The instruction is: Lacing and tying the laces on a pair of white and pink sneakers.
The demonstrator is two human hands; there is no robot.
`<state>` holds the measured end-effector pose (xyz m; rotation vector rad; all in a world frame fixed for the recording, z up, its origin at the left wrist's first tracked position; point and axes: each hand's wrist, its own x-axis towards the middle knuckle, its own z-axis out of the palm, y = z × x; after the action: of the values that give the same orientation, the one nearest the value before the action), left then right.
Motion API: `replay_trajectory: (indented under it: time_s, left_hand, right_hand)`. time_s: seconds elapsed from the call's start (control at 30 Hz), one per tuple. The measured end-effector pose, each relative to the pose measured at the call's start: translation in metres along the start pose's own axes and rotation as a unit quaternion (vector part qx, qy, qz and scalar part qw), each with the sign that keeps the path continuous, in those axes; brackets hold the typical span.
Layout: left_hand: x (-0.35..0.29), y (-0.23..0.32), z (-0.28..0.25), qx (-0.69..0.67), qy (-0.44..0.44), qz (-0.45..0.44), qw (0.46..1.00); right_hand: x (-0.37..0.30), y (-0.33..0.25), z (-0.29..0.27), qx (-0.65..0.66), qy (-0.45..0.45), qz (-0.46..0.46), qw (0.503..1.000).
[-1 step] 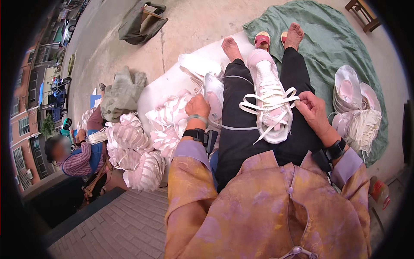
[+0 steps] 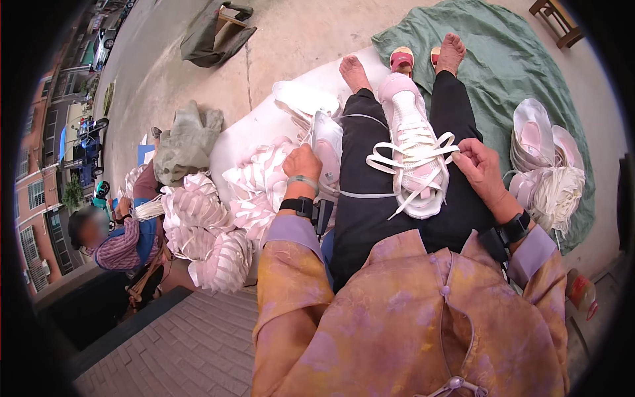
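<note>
A white and pink sneaker lies along my lap, its toe pointing away and white shoelaces tied loosely in a bow across it. At the right side of the bow, my right hand pinches a lace loop between thumb and fingers. My left hand is closed in a fist to the left of my lap, beside a pale pink shoe piece with a clear cover. What the left fingers hold is hidden. Thin pale cords cross my left thigh.
Bundled pink and white shoe uppers are heaped at the left. Further pieces with hanging laces lie at the right on a green cloth. A person in a striped shirt works at far left. A wooden stool stands far right.
</note>
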<state>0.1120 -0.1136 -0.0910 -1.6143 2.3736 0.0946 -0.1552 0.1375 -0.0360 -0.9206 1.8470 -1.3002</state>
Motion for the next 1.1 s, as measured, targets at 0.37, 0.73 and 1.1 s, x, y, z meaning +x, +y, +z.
replay_trajectory:
  time_s: [0.37, 0.73, 1.1]
  left_hand:
    - [-0.091, -0.073, -0.105, -0.233, 0.337, 0.027, 0.912]
    - [-0.128, -0.031, -0.126, -0.517, 0.175, 0.054, 0.836]
    - [-0.125, -0.041, -0.056, -0.803, -0.006, -0.085, 0.589]
  right_hand:
    - [-0.011, -0.006, -0.002, -0.303, -0.007, -0.254, 0.918]
    - [-0.009, -0.006, 0.003, -0.315, -0.057, -0.157, 0.934]
    - [-0.015, -0.015, 0.001, -0.314, -0.071, -0.111, 0.94]
